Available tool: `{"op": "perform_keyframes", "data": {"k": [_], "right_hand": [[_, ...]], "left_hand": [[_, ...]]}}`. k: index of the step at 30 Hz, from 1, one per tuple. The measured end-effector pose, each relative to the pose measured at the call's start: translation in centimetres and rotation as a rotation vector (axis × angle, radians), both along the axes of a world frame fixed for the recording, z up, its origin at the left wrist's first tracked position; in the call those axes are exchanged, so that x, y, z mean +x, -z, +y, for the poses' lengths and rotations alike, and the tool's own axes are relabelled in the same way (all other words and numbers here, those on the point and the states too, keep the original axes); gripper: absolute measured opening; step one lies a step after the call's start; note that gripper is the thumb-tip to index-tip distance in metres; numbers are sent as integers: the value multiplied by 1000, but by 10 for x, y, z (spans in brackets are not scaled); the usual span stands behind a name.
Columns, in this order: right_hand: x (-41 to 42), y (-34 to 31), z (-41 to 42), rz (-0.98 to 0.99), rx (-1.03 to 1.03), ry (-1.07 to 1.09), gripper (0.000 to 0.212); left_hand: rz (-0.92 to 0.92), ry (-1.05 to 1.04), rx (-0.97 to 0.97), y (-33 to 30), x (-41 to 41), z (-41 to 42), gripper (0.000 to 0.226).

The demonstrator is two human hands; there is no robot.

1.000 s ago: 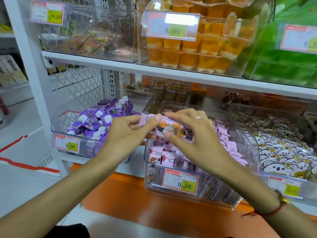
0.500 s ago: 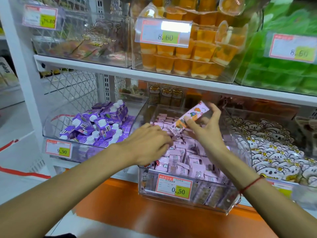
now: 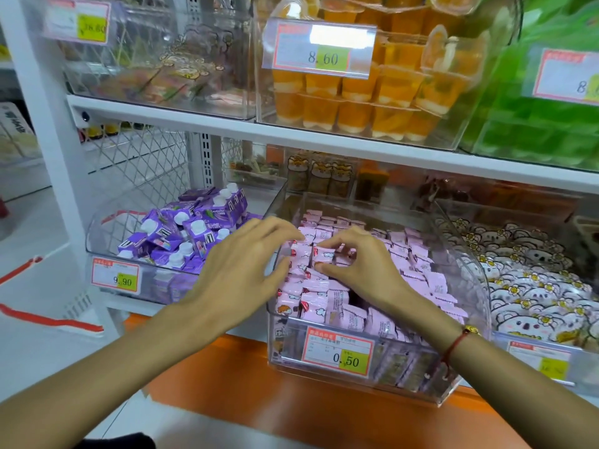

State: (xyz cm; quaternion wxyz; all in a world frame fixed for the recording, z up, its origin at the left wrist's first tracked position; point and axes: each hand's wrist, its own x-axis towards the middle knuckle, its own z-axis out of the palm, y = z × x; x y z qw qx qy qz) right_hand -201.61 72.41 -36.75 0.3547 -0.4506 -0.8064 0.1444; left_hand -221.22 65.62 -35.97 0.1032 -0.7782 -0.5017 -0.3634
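The right hand (image 3: 366, 270) is pinching a pink candy packet (image 3: 323, 254) between thumb and forefinger, low inside the clear bin (image 3: 453, 380); half a second earlier this hand was raised above the bin. The left hand (image 3: 240, 273), fingers extended, is apparently touching adjacent packets (image 3: 299, 251).

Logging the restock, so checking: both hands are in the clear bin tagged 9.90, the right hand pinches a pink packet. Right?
Not quite: the clear bin where the left hand and right hand work bears the 0.50 tag; the 9.90 tag is on the neighbouring bin of purple cartons, as the head view shows. The right hand pinches a pink packet.
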Motion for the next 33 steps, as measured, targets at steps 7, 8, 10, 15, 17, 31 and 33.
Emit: {"op": "perform_keyframes", "data": {"k": [7,8,10,15,17,31,33], "right_hand": [[7,1,4,-306,-80,-169,30],[9,-1,5,-353,-112,-190,32],[11,-9,7,-387,-173,-224,33],[2,-25,24,-274,-105,-5,19],[-3,-26,31,-394,-159,30,25],[-4,-43,9,332,137,230,12],[0,-51,-5,589,181,342,13]], "left_hand": [[-594,-38,-520,4,-2,-6,33],[-589,-29,-544,4,-2,-6,32],[-597,1,-563,5,-1,-7,26],[-621,4,-579,5,3,-10,20],[-639,6,-579,6,3,-10,19],[-653,-26,-415,0,-1,-11,29],[-667,-9,-336,-3,1,-11,33]]}}
